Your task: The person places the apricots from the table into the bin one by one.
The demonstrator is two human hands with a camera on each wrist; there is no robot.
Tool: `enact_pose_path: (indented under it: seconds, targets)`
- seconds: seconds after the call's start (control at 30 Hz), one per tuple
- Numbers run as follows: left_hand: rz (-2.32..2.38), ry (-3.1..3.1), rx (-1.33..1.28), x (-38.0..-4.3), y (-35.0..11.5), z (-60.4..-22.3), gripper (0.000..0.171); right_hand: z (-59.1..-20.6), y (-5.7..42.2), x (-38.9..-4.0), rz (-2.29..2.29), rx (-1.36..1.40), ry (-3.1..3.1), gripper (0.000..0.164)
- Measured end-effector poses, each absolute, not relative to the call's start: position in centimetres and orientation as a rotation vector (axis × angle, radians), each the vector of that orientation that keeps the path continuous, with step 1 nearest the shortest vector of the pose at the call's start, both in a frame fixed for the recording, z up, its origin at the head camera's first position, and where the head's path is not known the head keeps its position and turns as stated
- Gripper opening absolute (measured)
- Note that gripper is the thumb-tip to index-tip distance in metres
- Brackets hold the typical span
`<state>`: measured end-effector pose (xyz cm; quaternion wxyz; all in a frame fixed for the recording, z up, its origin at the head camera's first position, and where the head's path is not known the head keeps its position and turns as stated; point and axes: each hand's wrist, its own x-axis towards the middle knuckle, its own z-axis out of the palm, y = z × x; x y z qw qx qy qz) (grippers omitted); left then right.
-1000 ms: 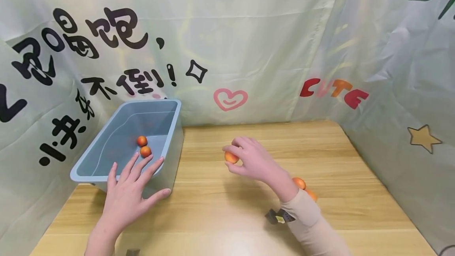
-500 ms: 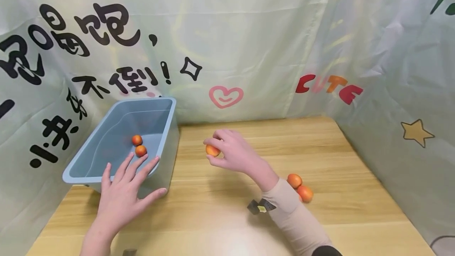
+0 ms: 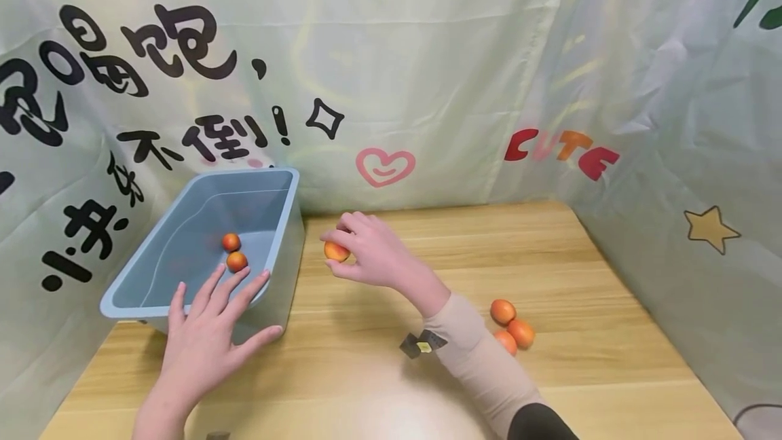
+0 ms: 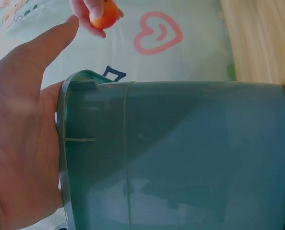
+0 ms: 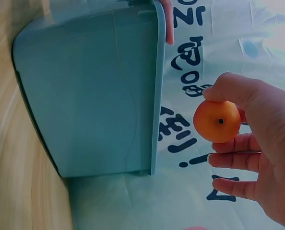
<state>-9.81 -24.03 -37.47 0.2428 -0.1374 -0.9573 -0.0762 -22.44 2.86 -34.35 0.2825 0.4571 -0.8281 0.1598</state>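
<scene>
My right hand [image 3: 375, 251] pinches a small orange mandarin [image 5: 217, 121] between thumb and fingers. It is raised over the table, a short way right of the blue plastic bin [image 3: 292, 223]. The left hand [image 3: 204, 338] lies with spread, straight fingers on the bin's near rim, thumb out to the right. In the left wrist view that palm sits along the rim [image 4: 63, 143]. Two more mandarins [image 3: 236, 262] lie together on the bin's floor, just beyond the left fingertips.
Three mandarins [image 3: 521, 334] sit in a cluster on the wooden table [image 3: 586, 277], right of my right forearm. A printed cloth [image 3: 452, 87] with letters and a heart hangs behind and at both sides. A small dark device [image 3: 423, 345] is at the right wrist.
My right hand has carried the mandarin leftward toward the bin, uncovering the cluster on the table. The left hand stays on the rim. The view has shifted slightly.
</scene>
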Motion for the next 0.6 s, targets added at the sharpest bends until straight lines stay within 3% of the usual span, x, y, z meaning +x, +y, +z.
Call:
enact_pose_path:
  seconds: [0.6]
  targets:
    - [-0.203,-2.608,-0.384,-9.8,-24.0,-37.3,0.083,-32.9,-1.1,-23.4,0.451,1.238,-2.232,0.036]
